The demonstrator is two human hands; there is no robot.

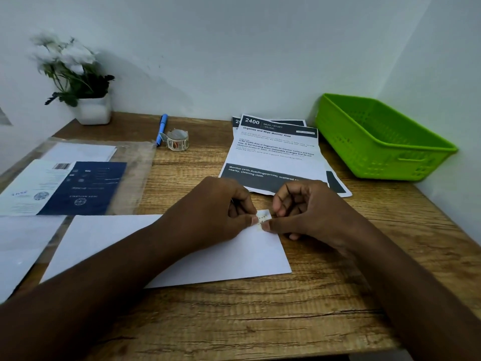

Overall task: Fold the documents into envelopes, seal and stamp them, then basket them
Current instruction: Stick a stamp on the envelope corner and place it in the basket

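A white envelope (229,256) lies flat on the wooden desk in front of me. At its upper right corner sits a small stamp (263,217). My left hand (216,204) and my right hand (307,207) both pinch this stamp between thumb and fingertips, just above the envelope's corner. Behind my hands lie printed documents (276,152) with dark header bands. A roll of stamps (177,140) stands farther back at the centre. The green plastic basket (385,142) stands at the back right and holds nothing I can see.
A blue pen (162,127) lies beside the stamp roll. A clear plastic pack of envelopes with a blue and white label (70,186) lies at the left. A white pot of flowers (93,110) stands in the back left corner. Walls close off the back and right.
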